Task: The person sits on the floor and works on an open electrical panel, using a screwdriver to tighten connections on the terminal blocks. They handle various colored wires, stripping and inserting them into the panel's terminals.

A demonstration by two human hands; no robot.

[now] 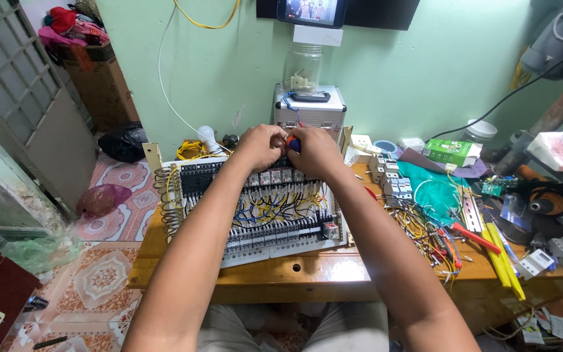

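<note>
A white electrical control panel [275, 244] lies on the wooden table [333, 270], filled with rows of black terminals, relays and blue, yellow and white wires. Both my hands meet at the panel's far edge. My right hand [316, 151] is closed around a screwdriver with a blue and red handle [292, 144], its tip hidden behind my fingers. My left hand [260, 146] pinches at the same spot, touching the right hand; what it grips is hidden.
Right of the panel lie loose wires [428, 231], red-handled pliers [474, 238], grey relay modules [392, 179], a green cloth [434, 186] and yellow strips [503, 261]. A metal case [309, 111] with a glass jar [302, 66] stands behind. Tape rolls [545, 195] sit far right.
</note>
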